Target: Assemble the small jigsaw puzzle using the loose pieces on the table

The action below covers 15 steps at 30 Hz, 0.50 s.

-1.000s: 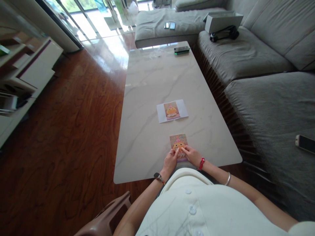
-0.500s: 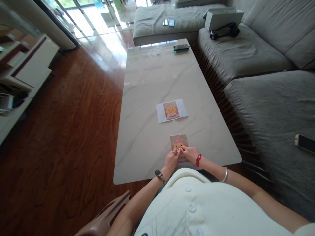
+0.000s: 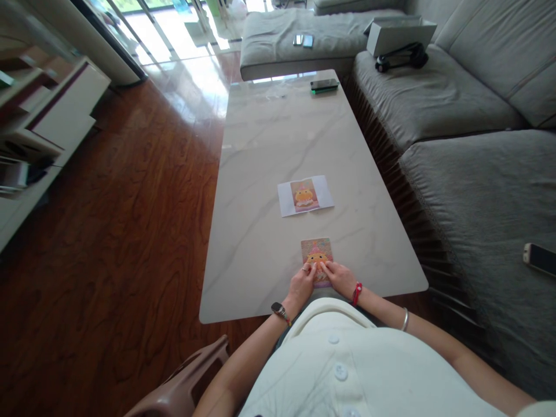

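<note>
A small colourful picture board lies flat at the near end of the table. Its picture shows a yellow cartoon figure with a pink hat. My left hand, with a ring on one finger, is closed over the board's left part, fingertips pressed together. My right hand is closed over the right part, its fingertips down on the picture just beside the left ones. Whatever is between the fingers is too small to make out. Farther up lies a creased white paper sheet printed with a similar cartoon picture.
The white marbled table has a phone at its far end. A grey sofa runs along the right, with another phone and a white box on it. A brownish plastic stool stands at lower left.
My hands have moved slightly apart, the right one shifting a little right, so more of the picture shows between them. The view has shifted slightly.
</note>
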{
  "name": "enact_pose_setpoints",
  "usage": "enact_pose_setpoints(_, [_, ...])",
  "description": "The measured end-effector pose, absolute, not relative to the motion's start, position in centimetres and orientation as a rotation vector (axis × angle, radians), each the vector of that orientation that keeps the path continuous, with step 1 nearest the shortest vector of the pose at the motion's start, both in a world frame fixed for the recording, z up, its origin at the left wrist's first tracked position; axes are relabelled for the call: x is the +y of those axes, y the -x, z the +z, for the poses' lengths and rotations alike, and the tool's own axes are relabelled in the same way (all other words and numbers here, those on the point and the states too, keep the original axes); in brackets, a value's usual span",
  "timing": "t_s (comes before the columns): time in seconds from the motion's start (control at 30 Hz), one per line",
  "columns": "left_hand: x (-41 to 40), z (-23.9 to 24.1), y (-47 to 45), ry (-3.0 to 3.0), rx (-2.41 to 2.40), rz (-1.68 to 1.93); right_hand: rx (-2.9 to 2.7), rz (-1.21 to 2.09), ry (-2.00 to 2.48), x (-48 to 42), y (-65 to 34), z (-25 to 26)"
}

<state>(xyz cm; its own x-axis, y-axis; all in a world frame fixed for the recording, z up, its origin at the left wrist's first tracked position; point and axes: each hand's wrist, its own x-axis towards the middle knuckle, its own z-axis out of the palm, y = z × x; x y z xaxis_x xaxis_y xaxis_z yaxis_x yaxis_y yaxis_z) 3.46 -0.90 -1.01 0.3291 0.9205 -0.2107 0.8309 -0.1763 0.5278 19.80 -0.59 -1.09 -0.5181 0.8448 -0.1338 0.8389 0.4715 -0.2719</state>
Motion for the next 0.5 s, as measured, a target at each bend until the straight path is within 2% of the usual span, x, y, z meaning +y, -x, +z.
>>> enact_pose_setpoints(0.1, [-0.4, -0.6, -3.3, -1.992, 1.512, 0.252, -2.631, 0.616, 1.576, 0.3, -19.7, -0.4])
enact_pose_setpoints(0.23, [0.4, 0.4, -2.7, -1.658, 1.511, 0.589, -2.333, 0.795, 1.658, 2.6, -20.7, 0.6])
enact_pose_setpoints(0.33, [0.7, 1.3, -2.2, -1.243, 1.482, 0.783, -2.284, 0.735, 1.667, 3.0, -21.4, 0.9])
enact_pose_setpoints(0.5, [0.3, 1.8, -1.9, -0.862, 1.466, 0.836, -2.7, 0.505, 1.537, 0.8, -19.9, 0.8])
